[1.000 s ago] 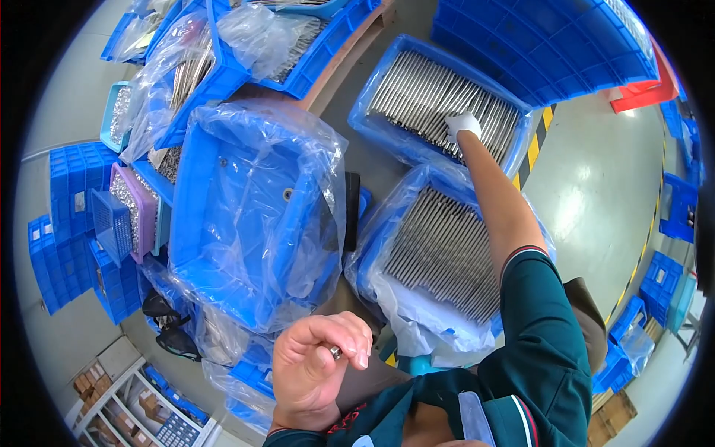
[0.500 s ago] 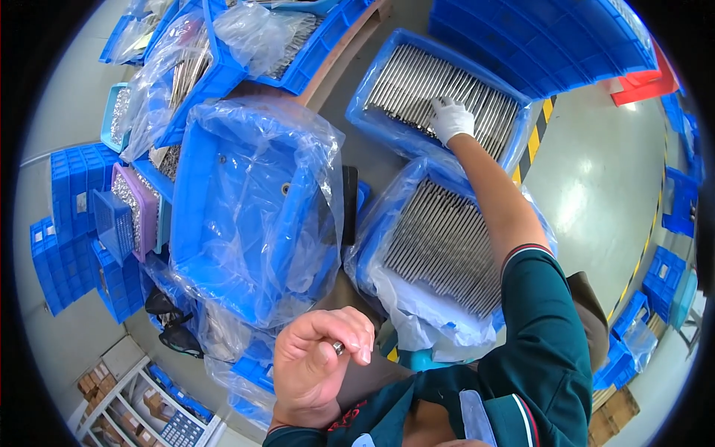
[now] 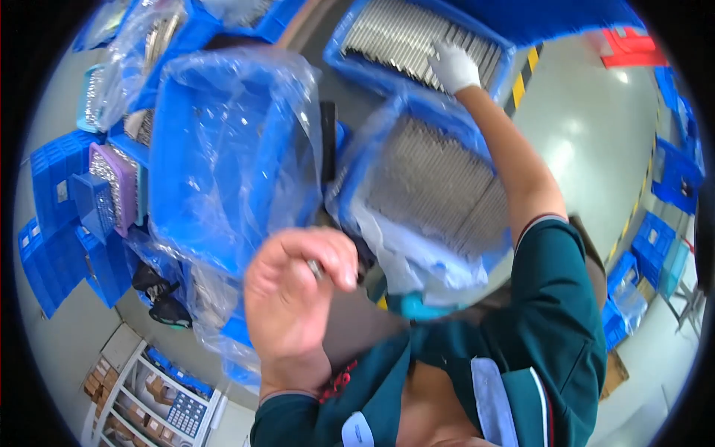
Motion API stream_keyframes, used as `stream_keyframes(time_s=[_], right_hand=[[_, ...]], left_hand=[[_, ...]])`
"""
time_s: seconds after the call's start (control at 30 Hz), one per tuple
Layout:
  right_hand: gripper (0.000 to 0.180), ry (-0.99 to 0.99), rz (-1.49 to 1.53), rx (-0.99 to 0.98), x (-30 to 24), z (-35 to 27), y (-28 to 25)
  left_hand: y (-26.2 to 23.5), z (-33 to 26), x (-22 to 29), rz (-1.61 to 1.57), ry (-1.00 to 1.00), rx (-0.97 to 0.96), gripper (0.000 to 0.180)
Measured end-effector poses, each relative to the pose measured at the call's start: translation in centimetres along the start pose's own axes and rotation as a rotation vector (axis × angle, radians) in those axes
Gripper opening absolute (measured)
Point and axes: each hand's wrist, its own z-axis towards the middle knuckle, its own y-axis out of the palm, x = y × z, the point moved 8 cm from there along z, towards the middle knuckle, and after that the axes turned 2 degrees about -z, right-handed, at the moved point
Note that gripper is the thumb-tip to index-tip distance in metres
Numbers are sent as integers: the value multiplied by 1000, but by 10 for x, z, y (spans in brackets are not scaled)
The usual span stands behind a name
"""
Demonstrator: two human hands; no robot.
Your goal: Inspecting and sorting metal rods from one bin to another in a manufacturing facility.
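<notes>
My left hand (image 3: 298, 290) is bare and raised in front of the chest. Its fingers are curled, and a small metal piece (image 3: 316, 270) shows between thumb and fingers, too blurred to name more exactly. My right hand (image 3: 455, 68) wears a white glove and lies over the metal rods (image 3: 398, 37) in the far blue bin (image 3: 508, 63). Its fingers look stretched out onto the rods; the blur hides whether they touch one. Closer to me, a second plastic-lined blue bin (image 3: 346, 190) holds a layer of thin metal rods (image 3: 432, 186), under my right forearm.
A large blue bin (image 3: 167, 194) lined with clear plastic stands at the left. Beyond it are several crates of metal parts and a purple basket (image 3: 125, 182). A shelf rack (image 3: 119, 380) is at lower left. Yellow-black floor tape (image 3: 526, 77) runs right of the rod bins.
The view has shifted, so the bins sit higher in it. My left hand looks larger and still holds the small piece. My right hand stays at the far bin, slightly turned.
</notes>
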Motion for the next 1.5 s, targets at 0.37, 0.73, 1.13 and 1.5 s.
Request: stream_keyframes(time_s=[0.37,0.73,1.13,1.5], right_hand=[[29,529,789,-16,53,-167,-102],[40,840,338,-635,57,-339,53],[37,866,-7,-649,-1,-306,6],[38,970,-40,-567,-1,-308,-10]], left_hand=[[2,-9,-9,18,12,-60,26],[2,-11,-28,9,6,-39,19],[-11,-23,-6,-56,74,-15,19],[-12,-21,-4,-86,65,-69,22]])
